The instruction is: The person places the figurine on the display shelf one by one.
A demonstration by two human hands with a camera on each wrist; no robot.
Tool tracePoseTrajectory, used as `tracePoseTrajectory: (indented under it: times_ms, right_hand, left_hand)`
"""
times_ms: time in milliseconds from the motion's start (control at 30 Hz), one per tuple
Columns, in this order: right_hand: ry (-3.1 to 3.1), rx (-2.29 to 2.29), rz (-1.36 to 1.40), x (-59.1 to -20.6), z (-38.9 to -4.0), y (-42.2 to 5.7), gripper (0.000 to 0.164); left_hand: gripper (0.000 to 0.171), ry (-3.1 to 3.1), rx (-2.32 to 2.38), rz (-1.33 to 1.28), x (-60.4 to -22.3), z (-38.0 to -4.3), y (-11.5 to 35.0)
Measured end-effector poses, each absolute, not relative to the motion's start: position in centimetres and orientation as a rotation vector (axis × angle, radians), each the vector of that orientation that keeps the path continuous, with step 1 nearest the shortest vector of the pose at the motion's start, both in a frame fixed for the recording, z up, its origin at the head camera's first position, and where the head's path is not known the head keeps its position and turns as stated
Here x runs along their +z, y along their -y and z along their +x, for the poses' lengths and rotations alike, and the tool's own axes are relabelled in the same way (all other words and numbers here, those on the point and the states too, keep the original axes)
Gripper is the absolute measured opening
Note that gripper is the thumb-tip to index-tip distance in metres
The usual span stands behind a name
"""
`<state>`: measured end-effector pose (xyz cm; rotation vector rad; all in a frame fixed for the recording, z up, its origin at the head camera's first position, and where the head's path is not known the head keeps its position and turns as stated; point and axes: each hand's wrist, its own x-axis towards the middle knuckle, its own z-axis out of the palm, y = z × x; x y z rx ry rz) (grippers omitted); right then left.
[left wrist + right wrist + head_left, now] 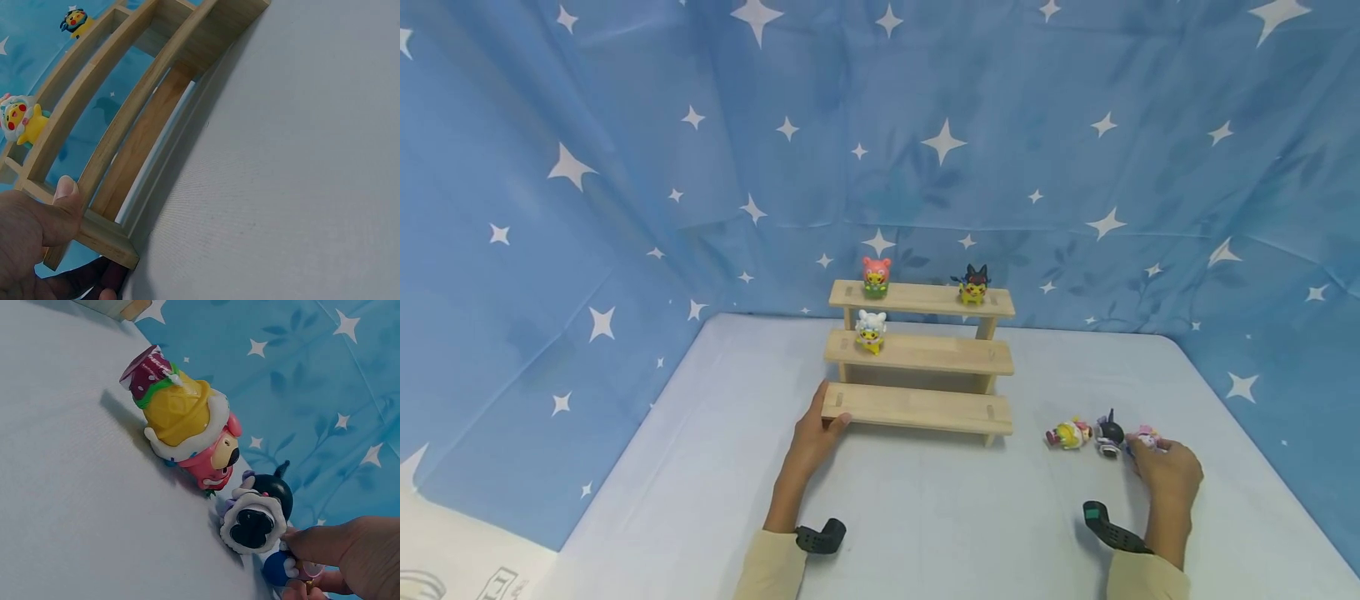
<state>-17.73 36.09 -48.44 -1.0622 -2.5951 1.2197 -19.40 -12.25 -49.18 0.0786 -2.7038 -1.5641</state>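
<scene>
A three-tier wooden shelf (917, 407) stands on the table; my left hand (812, 435) grips the left end of its lowest board, the thumb (65, 190) over the edge. At the right, my right hand (1168, 473) pinches a small pink-and-white figurine (1147, 434), whose blue part (47, 125) is not shown there; fingers partly cover it. Beside it lie a black-headed figurine (1109, 437) and a yellow figurine with a pink head (1070, 433). On the shelf stand a pink-hooded figurine (876, 277), a dark-eared one (973, 285) and a white-hooded one (871, 332).
The white table (940, 508) extends around the shelf. A blue curtain with white stars (880, 150) hangs behind and at both sides. Black wrist cameras sit on both wrists.
</scene>
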Motion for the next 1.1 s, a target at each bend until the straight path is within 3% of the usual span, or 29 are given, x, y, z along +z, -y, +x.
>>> tracePoseTrajectory:
  times_ms: [433,1100]
  right_hand:
    - [2.511,1.257,-1.138,-49.5,-17.3,-36.4,0.08]
    - [2.211,1.26,-1.011,-48.2,-18.7,-35.4,0.063]
  left_hand:
    - [0.079,2.714,-1.555,0.086,-49.5,-19.1,12.3]
    - [0.078,2.695,-1.557,0.061,-49.1,-19.3,12.3]
